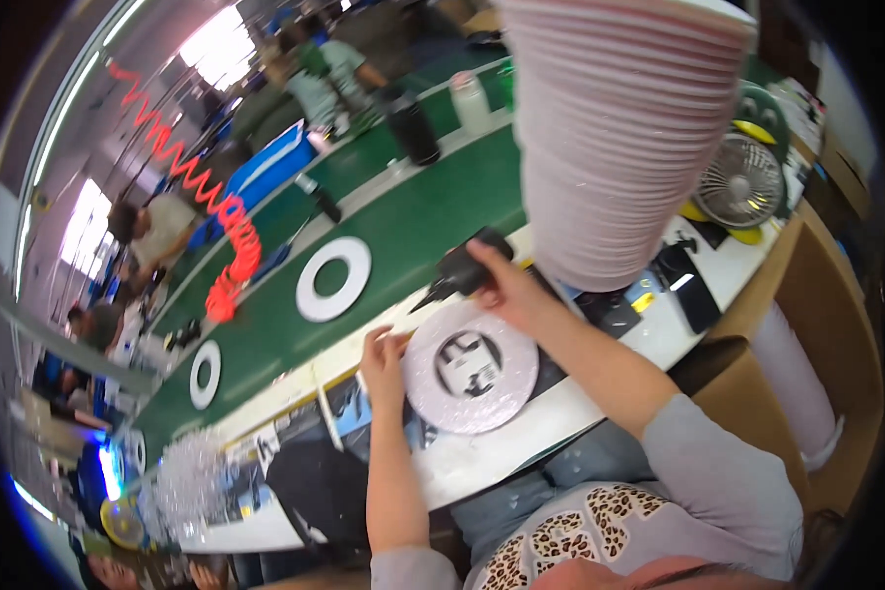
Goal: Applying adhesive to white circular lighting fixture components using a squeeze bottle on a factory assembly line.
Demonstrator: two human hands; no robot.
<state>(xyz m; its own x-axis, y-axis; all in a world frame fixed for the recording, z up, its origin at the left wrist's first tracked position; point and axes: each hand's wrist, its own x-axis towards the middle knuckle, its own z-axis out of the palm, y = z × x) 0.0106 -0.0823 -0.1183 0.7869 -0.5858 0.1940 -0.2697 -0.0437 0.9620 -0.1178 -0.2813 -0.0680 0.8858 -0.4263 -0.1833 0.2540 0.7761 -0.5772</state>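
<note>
Disc, round pale pink with black-and-white printed centre (472, 367), flat on white counter (521, 433) | left hand (383, 362) fingers curled on disc's left edge | right hand (501, 285) just beyond disc, gripping black tool (470, 264)

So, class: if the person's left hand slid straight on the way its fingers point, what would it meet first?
The left hand points away across the white table, beside the round pale disc. Straight ahead lies the table's far edge, then the green belt. Depth is unclear, so this is a guess.
</note>
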